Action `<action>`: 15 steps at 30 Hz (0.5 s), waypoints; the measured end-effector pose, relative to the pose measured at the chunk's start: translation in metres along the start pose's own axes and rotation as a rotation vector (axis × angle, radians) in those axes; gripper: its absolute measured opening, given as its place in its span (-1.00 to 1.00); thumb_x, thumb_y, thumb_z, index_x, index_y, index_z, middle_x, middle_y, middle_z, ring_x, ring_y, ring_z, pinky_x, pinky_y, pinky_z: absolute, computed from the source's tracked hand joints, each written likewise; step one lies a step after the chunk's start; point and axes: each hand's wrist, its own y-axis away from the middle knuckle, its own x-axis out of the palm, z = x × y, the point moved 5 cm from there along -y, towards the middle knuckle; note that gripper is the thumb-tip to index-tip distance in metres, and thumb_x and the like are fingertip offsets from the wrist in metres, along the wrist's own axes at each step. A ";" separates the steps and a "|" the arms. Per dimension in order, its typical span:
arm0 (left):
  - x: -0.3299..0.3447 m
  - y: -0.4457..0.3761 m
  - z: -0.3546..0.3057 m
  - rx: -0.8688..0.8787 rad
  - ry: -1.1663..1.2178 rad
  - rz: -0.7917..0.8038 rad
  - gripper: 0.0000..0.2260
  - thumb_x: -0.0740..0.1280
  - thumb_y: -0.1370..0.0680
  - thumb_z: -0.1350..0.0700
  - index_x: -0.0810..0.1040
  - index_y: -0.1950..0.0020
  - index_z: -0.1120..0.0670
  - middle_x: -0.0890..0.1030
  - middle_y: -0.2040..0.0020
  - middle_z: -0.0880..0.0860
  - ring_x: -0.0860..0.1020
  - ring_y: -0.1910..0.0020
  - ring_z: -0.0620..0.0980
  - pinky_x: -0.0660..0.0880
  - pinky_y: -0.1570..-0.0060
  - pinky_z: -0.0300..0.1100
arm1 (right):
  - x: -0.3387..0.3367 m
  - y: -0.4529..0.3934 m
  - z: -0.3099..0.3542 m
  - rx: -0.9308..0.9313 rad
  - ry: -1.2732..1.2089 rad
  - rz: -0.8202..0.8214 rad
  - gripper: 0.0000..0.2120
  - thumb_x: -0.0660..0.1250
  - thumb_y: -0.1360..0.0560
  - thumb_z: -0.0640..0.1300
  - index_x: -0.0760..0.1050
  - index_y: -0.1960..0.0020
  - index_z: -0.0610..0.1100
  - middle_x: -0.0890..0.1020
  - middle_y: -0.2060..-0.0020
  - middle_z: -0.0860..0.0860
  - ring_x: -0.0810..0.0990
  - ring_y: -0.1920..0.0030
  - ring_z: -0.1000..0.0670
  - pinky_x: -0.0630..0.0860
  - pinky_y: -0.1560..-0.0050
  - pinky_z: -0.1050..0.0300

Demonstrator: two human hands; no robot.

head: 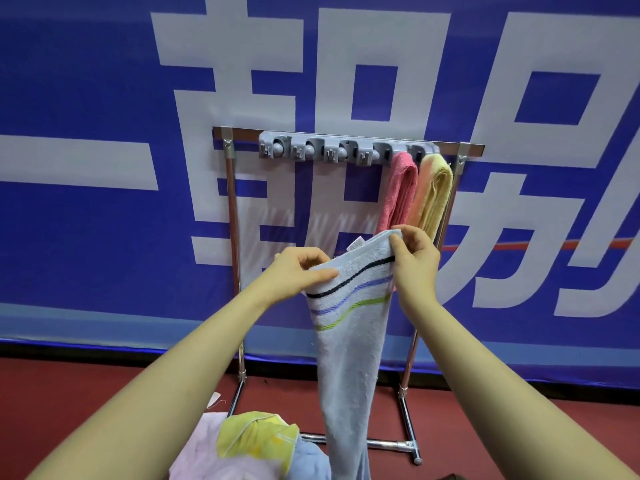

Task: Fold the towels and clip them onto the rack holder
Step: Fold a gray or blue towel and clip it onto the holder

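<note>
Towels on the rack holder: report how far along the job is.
Done: a pink towel and a yellow towel hang folded from the two rightmost clips of the rack holder. In hand: the left hand and right hand hold a striped blue towel by its top edge. Left: clipping it, plus the pile on the floor.

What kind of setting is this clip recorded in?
Probably a staged recording area in a hall, not a home: a huge blue banner with white characters forms the backdrop, the red floor looks like sports flooring, and a freestanding metal rack carries a grey clip holder.
</note>
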 end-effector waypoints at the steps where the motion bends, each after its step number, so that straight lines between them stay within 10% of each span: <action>1: -0.001 -0.001 0.002 -0.014 -0.073 0.013 -0.81 0.42 -0.41 -0.13 0.62 0.24 -0.02 0.59 0.28 -0.09 0.47 0.16 -0.09 0.37 -0.03 -0.08 | 0.000 0.000 0.000 -0.001 -0.002 0.009 -0.88 0.27 -0.53 -0.27 0.56 -0.01 -0.16 0.63 0.12 0.02 0.58 0.04 0.02 0.52 -0.10 0.02; 15: -0.017 0.008 0.003 -0.078 -0.113 -0.166 -0.72 0.48 -0.42 0.04 0.54 0.26 0.24 0.53 0.33 0.09 0.39 0.37 -0.09 0.39 0.37 -0.21 | -0.013 0.015 -0.009 -0.023 -0.053 0.044 -0.89 0.27 -0.54 -0.30 0.54 0.01 -0.16 0.61 0.16 0.07 0.55 0.17 0.23 0.48 0.06 0.36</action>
